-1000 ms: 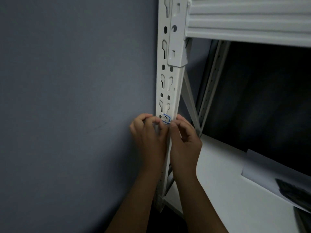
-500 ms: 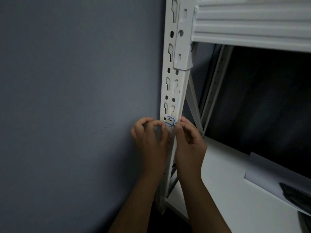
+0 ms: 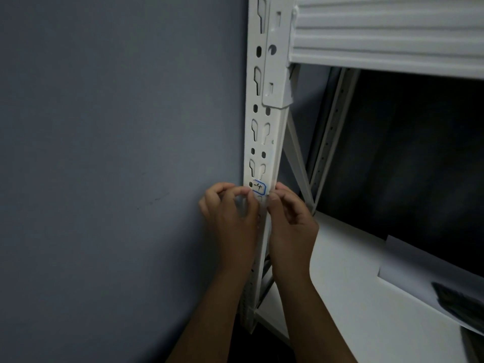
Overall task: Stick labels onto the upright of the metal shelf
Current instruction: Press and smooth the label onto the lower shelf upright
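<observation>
Standing against a grey wall (image 3: 104, 153), the white upright (image 3: 264, 142) carries a blue-edged label (image 3: 259, 188), flanked by the curled fingers of the left hand (image 3: 233, 218) and right hand (image 3: 290, 218); whether anything is pinched cannot be told

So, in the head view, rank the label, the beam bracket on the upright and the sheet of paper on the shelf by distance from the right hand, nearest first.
1. label: on the upright, at the fingertips of the right hand.
2. beam bracket: higher up the same upright.
3. sheet of paper: lying on the lower shelf, far off to the right.
</observation>
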A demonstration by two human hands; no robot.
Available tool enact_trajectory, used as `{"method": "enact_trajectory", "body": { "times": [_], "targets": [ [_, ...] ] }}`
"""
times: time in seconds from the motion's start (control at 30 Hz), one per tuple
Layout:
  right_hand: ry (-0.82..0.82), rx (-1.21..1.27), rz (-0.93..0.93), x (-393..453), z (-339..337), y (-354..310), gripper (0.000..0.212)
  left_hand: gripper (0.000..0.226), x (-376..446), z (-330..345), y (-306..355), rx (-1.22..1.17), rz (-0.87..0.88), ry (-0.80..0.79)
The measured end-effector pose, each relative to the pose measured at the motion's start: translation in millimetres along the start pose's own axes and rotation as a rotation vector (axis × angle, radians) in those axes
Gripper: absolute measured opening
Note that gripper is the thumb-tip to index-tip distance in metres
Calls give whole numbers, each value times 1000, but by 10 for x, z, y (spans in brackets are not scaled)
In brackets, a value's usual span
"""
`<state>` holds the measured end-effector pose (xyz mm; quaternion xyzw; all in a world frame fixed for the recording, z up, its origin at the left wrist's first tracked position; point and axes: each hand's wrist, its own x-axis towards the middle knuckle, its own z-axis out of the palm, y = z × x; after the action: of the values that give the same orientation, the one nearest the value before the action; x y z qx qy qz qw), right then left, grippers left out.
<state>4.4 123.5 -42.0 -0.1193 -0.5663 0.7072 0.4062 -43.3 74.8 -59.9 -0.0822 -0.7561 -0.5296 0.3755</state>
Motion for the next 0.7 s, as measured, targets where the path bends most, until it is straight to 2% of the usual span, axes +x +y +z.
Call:
{"method": "enact_trajectory", "body": {
  "times": [0.07,0.3,0.5,0.7],
  "targets": [
    [1,-9,-5,-1,1,0,20,7,12,8,6,5,-16,3],
    [4,2,23,-2,-4,-4,18,11,20,39,3,7,-28,-53],
    [-5,-7,4,-15,-9,-6,19,11,24,-9,13,14,-57,-4],
    [-14,-27,-7,-7,-18,14,18,9,2,-38,28,-33,-54,-31]
  ]
}}
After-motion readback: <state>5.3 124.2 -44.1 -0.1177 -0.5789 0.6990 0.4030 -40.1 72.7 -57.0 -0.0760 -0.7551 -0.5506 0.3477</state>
